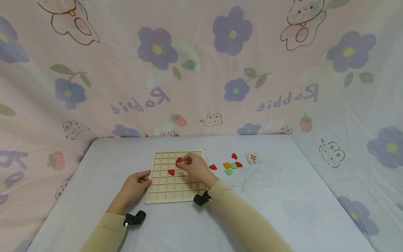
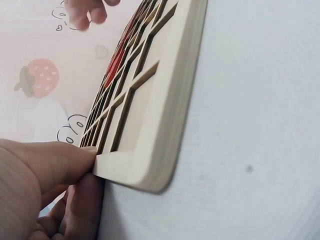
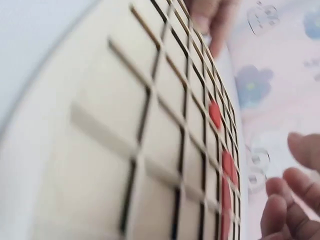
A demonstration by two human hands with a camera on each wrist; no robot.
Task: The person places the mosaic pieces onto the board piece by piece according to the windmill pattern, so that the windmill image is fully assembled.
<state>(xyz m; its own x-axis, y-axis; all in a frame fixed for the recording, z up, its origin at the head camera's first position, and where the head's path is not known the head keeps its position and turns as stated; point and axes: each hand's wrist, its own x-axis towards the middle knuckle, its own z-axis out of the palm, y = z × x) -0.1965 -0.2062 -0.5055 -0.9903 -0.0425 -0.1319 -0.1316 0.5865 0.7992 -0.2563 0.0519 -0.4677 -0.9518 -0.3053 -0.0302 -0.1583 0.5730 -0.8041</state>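
Observation:
A wooden grid board (image 1: 160,196) lies on the table with red quarter-circle pieces in its cells. One red piece (image 1: 171,172) sits left of centre; another red piece (image 1: 179,160) is higher up, partly behind the fingers. My left hand (image 1: 133,187) holds the board's left edge, thumb at the rim in the left wrist view. Over the upper middle of the board is my right hand (image 1: 196,168), fingertips close to the red pieces. In the right wrist view its fingers (image 3: 295,200) are loosely bent, with nothing visible between them and the thumb.
Right of the board lie loose red quarter-circles (image 1: 213,167), an orange square (image 1: 227,165) and green squares (image 1: 228,172). A small patterned grid card (image 1: 253,158) is farther right. Printed cloth (image 1: 195,70) hangs behind the white table (image 1: 267,210).

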